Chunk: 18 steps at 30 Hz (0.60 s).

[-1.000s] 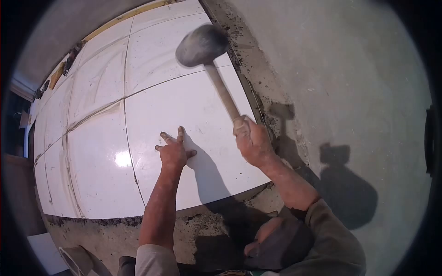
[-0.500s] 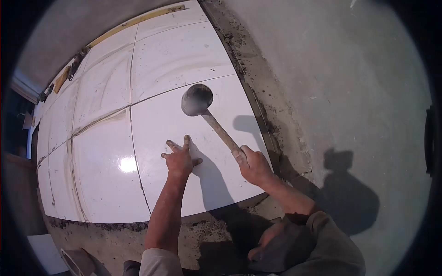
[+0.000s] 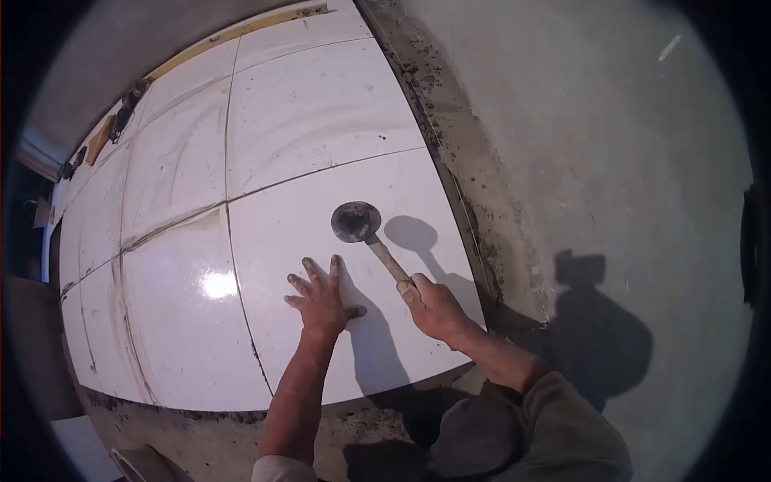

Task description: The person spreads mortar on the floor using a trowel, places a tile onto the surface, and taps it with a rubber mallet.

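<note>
A rubber mallet point(image 3: 356, 222) with a dark round head and a wooden handle is gripped in my right hand point(image 3: 438, 308), its fingers wrapped round the handle. The head is raised above a large white floor tile point(image 3: 385, 345), and its shadow falls on the tile to the right. My left hand point(image 3: 323, 305) has its fingers spread on or just over the same tile, left of the handle and below the mallet head. Nothing is in that hand.
More white tiles point(image 3: 173, 313) with dirty joints extend left and away. A long yellow level point(image 3: 233, 36) lies along the far edge. Small tools point(image 3: 100, 140) sit at the far left. Rough mortar and dirt point(image 3: 450, 120) border the tiles at the right, beside bare grey concrete point(image 3: 594, 145).
The mallet head has moved toward me and its face has tilted more into view. My left hand has shifted slightly right and nearer, its fingers spread wider. The view has moved a little.
</note>
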{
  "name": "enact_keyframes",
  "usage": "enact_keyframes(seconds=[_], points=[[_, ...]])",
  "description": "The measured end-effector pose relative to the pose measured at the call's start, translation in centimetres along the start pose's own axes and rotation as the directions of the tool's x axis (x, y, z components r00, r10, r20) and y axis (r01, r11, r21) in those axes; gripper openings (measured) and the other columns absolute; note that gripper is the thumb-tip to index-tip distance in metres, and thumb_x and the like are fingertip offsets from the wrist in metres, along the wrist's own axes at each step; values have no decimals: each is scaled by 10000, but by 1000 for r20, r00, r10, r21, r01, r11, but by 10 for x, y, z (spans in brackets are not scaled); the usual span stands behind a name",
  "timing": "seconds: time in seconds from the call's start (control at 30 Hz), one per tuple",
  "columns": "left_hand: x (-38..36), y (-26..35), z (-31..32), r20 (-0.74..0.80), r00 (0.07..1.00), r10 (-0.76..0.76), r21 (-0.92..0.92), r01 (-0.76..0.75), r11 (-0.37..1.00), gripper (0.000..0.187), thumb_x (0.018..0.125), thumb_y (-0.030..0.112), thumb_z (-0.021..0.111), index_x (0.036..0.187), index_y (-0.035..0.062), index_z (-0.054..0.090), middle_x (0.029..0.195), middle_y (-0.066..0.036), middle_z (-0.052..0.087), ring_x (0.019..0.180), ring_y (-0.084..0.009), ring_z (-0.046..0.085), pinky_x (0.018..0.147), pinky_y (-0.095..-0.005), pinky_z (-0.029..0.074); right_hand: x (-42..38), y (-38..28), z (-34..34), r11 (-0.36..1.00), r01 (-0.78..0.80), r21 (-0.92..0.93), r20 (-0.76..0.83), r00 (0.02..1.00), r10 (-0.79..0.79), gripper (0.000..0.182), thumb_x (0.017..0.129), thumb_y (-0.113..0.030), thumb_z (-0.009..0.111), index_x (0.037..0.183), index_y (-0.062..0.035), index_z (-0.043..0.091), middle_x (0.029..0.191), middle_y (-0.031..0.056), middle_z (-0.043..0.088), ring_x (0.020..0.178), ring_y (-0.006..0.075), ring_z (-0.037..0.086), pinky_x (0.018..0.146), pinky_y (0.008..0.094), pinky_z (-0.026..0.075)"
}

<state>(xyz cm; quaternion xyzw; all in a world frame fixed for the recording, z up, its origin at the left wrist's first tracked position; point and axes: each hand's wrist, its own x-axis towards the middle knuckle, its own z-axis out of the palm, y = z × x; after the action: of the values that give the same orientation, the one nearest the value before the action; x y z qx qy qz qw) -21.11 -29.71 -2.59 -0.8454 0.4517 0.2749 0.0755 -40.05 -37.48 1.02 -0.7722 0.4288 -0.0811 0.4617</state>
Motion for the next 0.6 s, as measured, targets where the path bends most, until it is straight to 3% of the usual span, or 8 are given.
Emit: enact_keyframes(seconds=[0.1, 0.17, 0.23, 0.3, 0.43, 0.53, 0.6], points=[[3, 5, -10, 70, 998, -2, -40, 5, 999, 1224, 604, 477, 871, 1544, 281, 111, 1555, -302, -11, 1358, -634, 63, 980, -748, 302, 11, -6, -10, 1000, -7, -16, -2, 1000, 7, 329, 998, -304, 463, 905, 11, 455, 595, 215, 557, 606, 425, 610, 565, 508, 454], [7, 5, -5, 78, 997, 1, -26, 1, 1000, 1227, 614, 485, 862, 1545, 280, 90, 1553, -305, -24, 1358, -638, 42, 963, -746, 326, 13, -18, -21, 990, 93, -104, -98, 990, -104, 310, 992, -295, 472, 908, 3, 454, 619, 221, 573, 615, 440, 609, 571, 520, 462], [8, 4, -4, 70, 998, 5, -19, -3, 1000, 1226, 621, 483, 858, 1546, 276, 80, 1546, -319, -39, 1354, -644, 26, 960, -745, 330, 6, 1, -22, 986, 71, -152, -123, 988, -90, 315, 983, -308, 482, 932, 3, 466, 665, 241, 599, 669, 460, 618, 612, 542, 475], [9, 6, -7, 93, 996, 1, -16, 1, 1000, 1224, 624, 478, 858, 1546, 271, 80, 1538, -335, -50, 1351, -651, 16, 952, -752, 330, -2, 46, -13, 873, -229, -431, -106, 973, 203, 333, 976, -332, 489, 965, 2, 479, 708, 264, 618, 728, 479, 622, 659, 563, 477], [2, 5, -6, 127, 992, -1, -28, 5, 1000, 1219, 628, 469, 860, 1546, 267, 83, 1534, -341, -58, 1348, -654, 11, 940, -762, 329, -23, 44, -14, 860, -354, -367, -80, 933, 350, 353, 974, -351, 488, 988, 2, 489, 738, 274, 628, 772, 484, 625, 699, 566, 479], [7, 5, -7, 104, 995, -4, -32, 8, 999, 1218, 634, 463, 860, 1545, 265, 76, 1534, -341, -57, 1350, -653, 12, 939, -759, 336, -19, 30, -18, 895, -298, -331, -58, 953, 296, 340, 976, -340, 488, 976, 1, 488, 740, 263, 628, 747, 478, 622, 683, 558, 477], [11, 7, -6, 113, 994, -8, 3, 8, 1000, 1228, 640, 460, 857, 1546, 258, 53, 1535, -341, -50, 1351, -651, 26, 954, -731, 354, -12, 11, -28, 966, -201, -163, -32, 980, 198, 301, 968, -302, 514, 955, -3, 480, 732, 247, 622, 713, 460, 620, 643, 540, 477]])
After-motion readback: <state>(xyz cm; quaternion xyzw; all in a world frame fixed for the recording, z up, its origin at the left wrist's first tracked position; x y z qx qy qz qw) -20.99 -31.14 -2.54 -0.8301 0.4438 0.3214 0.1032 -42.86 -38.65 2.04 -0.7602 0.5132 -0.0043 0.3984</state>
